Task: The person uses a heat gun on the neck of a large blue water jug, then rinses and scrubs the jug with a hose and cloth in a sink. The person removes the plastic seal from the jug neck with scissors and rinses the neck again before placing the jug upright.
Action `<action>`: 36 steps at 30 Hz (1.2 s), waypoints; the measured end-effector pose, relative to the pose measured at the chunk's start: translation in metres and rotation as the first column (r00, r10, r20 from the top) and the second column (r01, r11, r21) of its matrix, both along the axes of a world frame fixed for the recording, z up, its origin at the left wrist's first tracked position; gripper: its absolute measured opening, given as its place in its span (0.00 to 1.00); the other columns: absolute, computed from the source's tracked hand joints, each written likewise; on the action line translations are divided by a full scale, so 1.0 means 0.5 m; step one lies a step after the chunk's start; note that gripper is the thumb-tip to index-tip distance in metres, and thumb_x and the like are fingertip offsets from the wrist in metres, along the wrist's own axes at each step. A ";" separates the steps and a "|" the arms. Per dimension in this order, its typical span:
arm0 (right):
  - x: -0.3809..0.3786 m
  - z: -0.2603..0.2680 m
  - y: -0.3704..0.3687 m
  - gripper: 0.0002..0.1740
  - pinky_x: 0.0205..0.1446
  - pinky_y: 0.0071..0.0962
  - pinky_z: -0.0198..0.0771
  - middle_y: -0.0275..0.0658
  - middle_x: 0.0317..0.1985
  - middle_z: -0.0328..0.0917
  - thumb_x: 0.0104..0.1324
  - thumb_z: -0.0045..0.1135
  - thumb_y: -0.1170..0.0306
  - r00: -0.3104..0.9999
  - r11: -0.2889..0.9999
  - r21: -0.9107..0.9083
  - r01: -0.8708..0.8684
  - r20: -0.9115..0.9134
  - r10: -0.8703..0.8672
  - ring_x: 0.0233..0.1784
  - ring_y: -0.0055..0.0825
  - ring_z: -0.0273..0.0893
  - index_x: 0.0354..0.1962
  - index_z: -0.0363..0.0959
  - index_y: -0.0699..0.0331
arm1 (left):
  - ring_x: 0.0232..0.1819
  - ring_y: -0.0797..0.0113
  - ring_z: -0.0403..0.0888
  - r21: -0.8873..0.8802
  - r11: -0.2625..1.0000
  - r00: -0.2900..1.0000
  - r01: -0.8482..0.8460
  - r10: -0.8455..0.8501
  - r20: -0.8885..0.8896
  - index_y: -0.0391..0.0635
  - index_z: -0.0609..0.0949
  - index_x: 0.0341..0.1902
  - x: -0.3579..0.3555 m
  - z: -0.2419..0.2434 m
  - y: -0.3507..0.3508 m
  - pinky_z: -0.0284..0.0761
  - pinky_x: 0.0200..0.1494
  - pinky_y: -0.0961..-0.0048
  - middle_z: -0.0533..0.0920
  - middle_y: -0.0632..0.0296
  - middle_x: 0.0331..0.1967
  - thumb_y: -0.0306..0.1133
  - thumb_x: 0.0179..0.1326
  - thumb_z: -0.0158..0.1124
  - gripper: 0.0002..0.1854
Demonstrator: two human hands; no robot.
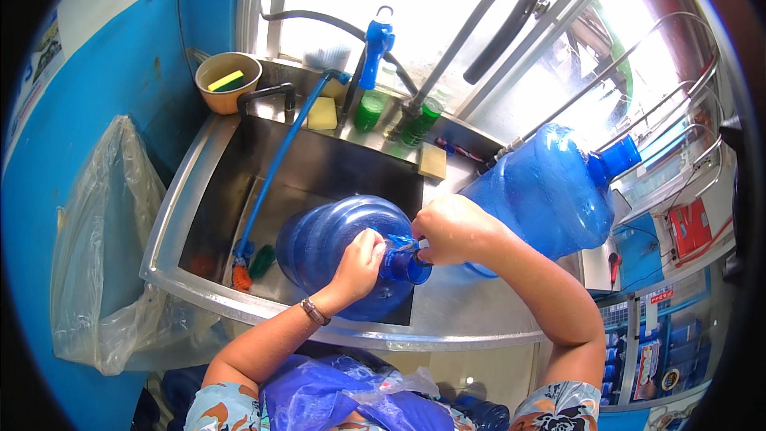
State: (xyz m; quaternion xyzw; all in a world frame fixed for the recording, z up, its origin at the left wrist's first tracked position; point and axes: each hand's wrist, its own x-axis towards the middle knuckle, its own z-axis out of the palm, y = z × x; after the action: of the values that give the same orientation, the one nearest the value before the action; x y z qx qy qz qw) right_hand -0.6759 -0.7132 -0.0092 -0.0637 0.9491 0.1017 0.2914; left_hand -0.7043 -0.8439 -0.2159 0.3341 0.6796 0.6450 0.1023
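Note:
A large blue plastic water jug leans in the stainless steel sink, its neck pointing right. My left hand pinches a torn blue plastic seal at the jug's neck. My right hand is at the other side of that neck, its fingers closed around a dark-ringed handle, likely of scissors or a similar cutter; the tool is mostly hidden. A second blue water jug lies on the steel counter to the right, its open neck towards the upper right.
A blue-handled brush leans in the sink near a green scrubber. Along the back ledge are a bowl with a sponge, green bottles, more sponges and a curved faucet. A plastic bag hangs at left.

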 end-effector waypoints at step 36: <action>0.151 -0.274 0.212 0.15 0.30 0.33 0.73 0.44 0.26 0.81 0.63 0.63 0.67 0.697 0.513 -0.743 0.430 -0.088 -0.712 0.28 0.32 0.81 0.40 0.66 0.64 | 0.28 0.60 0.79 -0.179 0.971 0.987 0.160 -0.153 0.051 0.39 0.76 0.33 -0.023 0.037 -0.007 0.74 0.36 0.65 0.79 0.53 0.23 0.41 0.64 0.61 0.15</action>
State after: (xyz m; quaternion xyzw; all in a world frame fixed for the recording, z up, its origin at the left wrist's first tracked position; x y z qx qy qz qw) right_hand -0.6002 -0.6070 -0.1463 0.1805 0.9194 -0.3418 0.0728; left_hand -0.7157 -0.8472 -0.1972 0.3636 0.7055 0.5760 0.1956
